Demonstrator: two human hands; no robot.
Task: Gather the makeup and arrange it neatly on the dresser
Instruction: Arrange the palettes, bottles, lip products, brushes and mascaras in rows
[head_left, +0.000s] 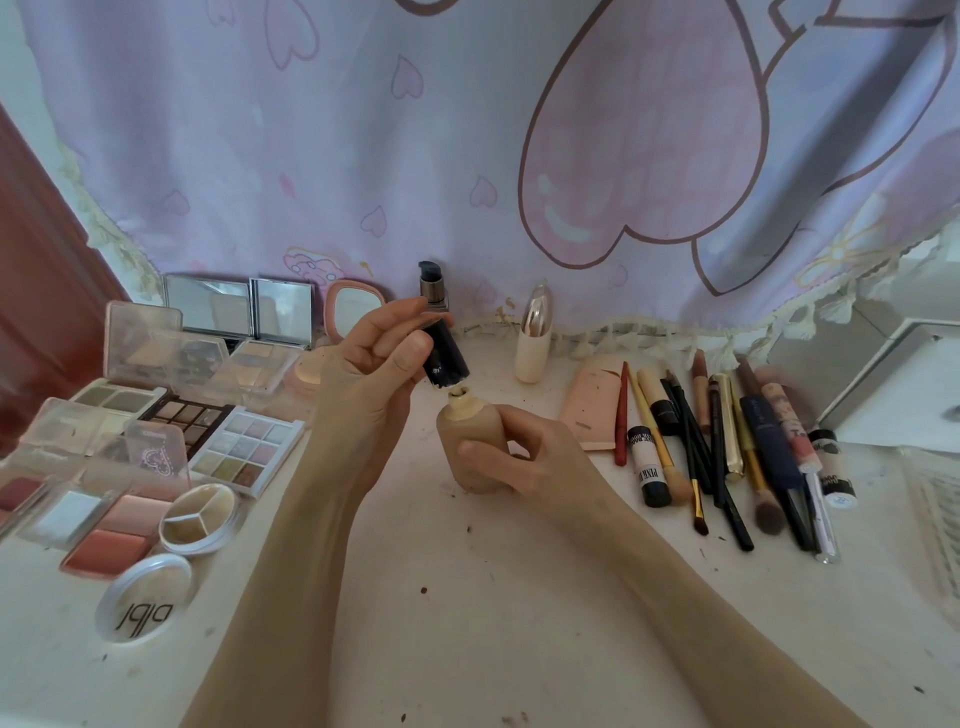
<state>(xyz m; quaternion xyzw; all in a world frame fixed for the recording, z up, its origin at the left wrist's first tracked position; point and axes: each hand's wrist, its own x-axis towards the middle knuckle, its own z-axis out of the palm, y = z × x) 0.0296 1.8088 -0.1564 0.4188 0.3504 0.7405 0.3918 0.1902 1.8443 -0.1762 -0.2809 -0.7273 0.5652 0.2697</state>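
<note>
Beige glass-like foundation bottle at the centre of the dresser top, tilted slightly, open neck pointing up toward 12 o'clock. Gripped round its lower body by the right hand, thumb across the front, fingers curled behind. Black cap just above the neck at 11 o'clock, held tilted, its open end down and close to the neck but apart from it. Pinched near its top by the left hand, thumb and fingertips closed round it.

At 9 o'clock of the bottle, a crowded cluster of palettes: a nine-pan pastel eyeshadow palette, a dark brown-toned palette touching it on the far side, a round three-part compact at 8 o'clock, pink blush pans beside that, and a round white lidded compact nearest at 7 o'clock. Behind them, at 10 o'clock, two square mirrors propped upright and a pink-rimmed mirror beside them.

At 12 o'clock, a pump bottle standing against the curtain, partly hidden by the left fingers. At 1 o'clock, a cream upright case with a clear domed top. At 3 o'clock, a flat peach tube, then a row of pencils, brushes and tubes lying roughly side by side, some overlapping.

Lilac curtain with pink hearts hanging behind the whole surface.
</note>
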